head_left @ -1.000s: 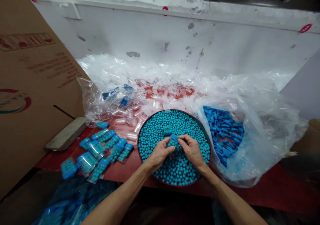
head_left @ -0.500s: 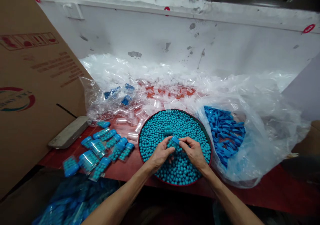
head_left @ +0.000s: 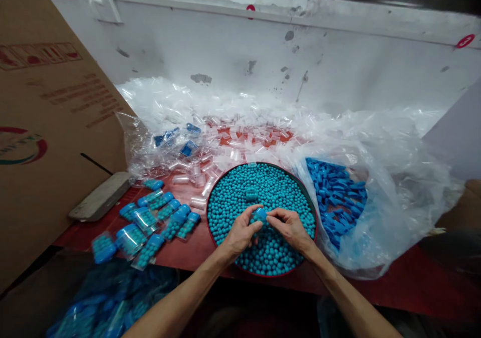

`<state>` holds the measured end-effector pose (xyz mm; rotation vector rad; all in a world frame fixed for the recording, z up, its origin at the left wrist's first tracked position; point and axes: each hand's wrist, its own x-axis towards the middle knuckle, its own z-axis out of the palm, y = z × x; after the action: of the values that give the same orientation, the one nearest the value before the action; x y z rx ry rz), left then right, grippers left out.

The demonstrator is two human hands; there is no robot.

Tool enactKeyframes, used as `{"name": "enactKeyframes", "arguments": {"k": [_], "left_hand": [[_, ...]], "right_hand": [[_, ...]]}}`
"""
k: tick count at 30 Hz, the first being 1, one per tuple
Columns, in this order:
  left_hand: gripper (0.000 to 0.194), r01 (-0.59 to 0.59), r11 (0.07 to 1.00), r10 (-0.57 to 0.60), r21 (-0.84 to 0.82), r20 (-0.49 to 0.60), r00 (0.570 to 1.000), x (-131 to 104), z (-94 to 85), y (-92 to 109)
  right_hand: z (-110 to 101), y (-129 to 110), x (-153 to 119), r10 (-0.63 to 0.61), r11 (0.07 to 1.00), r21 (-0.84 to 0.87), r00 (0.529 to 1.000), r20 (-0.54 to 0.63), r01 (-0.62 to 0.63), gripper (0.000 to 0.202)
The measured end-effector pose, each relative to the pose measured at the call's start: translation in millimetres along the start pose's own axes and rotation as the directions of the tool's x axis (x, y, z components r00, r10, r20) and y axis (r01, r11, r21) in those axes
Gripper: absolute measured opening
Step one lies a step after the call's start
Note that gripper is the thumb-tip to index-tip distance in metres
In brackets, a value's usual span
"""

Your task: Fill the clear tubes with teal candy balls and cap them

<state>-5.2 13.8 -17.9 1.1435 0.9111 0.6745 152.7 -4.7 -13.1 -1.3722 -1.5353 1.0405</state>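
Observation:
Above a round tub (head_left: 209, 237) of small blue-green balls (head_left: 233, 192), both hands meet at a small clear container with a blue cap (head_left: 259, 214). My left hand (head_left: 240, 233) is closed around its left side, thumb across the front. My right hand (head_left: 290, 230) pinches the cap's right edge between thumb and fingertips. Fingers hide the container's lower part. Another clear container (head_left: 251, 193) lies on the balls just beyond my hands. Filled, blue-capped containers (head_left: 131, 238) lie in a group left of the tub.
A plastic bag (head_left: 391, 237) holding loose blue caps (head_left: 334, 197) lies right of the tub. Empty clear containers (head_left: 240, 142) cover the back of the red table (head_left: 188, 251). A cardboard box (head_left: 56, 127) and grey block (head_left: 99, 196) stand left. More filled containers (head_left: 97, 308) are below the edge.
The container in my hands has turned or tilted slightly, and my right fingers have shifted a little on its cap. The whole view has moved slightly.

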Motion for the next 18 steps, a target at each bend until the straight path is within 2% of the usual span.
{"name": "enactKeyframes", "arguments": {"k": [6, 8, 12, 15, 18], "left_hand": [[0.035, -0.049, 0.998, 0.049, 0.038, -0.022, 0.999, 0, 1.5, 0], [0.035, -0.045, 0.998, 0.047, 0.051, -0.026, 0.999, -1, 1.8, 1], [0.039, -0.038, 0.999, 0.038, -0.004, 0.090, 0.995, -5, 3.5, 2], [0.043, -0.043, 0.998, 0.046, -0.043, 0.062, 0.997, -7, 5.1, 2], [0.033, -0.054, 0.998, 0.055, -0.039, 0.042, 0.998, -9, 7.3, 1]], "right_hand": [[-1, -5, -3, -0.099, 0.994, -0.045, 0.994, 0.044, 0.101, 0.018], [-4, -6, -1, -0.050, 0.998, 0.027, 0.998, 0.050, 0.048, 0.017], [-11, -6, 6, 0.118, 0.970, 0.192, 0.979, 0.167, -0.150, 0.015], [-12, -5, 7, 0.141, 0.959, 0.214, 0.969, 0.202, -0.184, 0.014], [-9, -4, 2, 0.141, 0.959, 0.216, 0.971, 0.195, -0.183, 0.014]]}}
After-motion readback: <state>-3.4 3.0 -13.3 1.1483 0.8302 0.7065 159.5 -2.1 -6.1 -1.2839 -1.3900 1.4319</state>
